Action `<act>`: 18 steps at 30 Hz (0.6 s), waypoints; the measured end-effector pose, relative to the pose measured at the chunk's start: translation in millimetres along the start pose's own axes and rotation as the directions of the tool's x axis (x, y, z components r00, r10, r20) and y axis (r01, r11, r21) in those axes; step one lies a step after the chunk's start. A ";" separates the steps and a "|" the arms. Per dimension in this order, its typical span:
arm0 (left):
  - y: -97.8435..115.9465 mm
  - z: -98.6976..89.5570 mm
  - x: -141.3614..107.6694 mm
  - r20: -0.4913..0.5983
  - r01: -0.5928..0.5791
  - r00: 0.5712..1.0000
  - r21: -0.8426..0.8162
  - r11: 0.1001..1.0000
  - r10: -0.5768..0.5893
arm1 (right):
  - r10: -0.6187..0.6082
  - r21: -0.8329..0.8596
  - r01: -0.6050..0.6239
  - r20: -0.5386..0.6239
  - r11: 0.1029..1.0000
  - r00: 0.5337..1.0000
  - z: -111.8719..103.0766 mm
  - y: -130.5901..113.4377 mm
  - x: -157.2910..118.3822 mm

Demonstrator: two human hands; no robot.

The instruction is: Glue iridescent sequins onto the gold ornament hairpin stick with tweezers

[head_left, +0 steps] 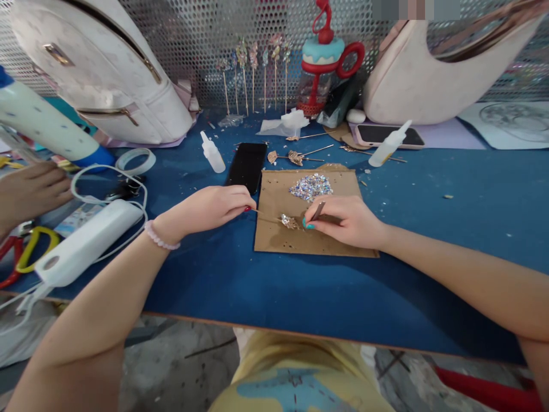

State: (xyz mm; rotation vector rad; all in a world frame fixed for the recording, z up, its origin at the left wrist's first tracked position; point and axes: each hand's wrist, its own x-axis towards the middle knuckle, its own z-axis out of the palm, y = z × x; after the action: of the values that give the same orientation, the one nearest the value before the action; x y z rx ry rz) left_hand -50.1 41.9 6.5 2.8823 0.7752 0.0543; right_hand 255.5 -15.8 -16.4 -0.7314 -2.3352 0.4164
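Note:
My left hand pinches the end of a thin stick, which points right over a piece of brown cardboard. At the stick's far end is a small gold ornament with shiny stones. Tweezers are held between the fingers of my right hand, just right of the ornament; their tips are too small to make out. A pile of glittering rhinestones lies on the upper part of the cardboard, above my right hand.
Behind the cardboard lie a black phone, a glue bottle, and gold ornaments on sticks. Another glue bottle leans on a second phone. At left are a white power strip, scissors and another person's hand.

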 end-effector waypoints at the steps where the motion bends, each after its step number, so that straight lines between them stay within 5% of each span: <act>1: 0.2 -0.1 -0.2 0.000 -0.002 1.000 -0.002 1.000 0.002 | -0.001 0.000 0.001 0.000 1.000 1.000 0.0 -0.1 0.2; 18: 1.1 -1.5 -1.5 -0.016 -0.021 1.000 0.022 1.000 0.022 | 0.000 -0.002 0.000 0.027 1.000 1.000 1.4 -1.7 0.0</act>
State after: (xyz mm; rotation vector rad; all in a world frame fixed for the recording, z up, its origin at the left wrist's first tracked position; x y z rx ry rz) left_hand -50.9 40.5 8.1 2.9140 0.7521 0.0720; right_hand 253.9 -17.3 -16.7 -0.7314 -2.3610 0.4263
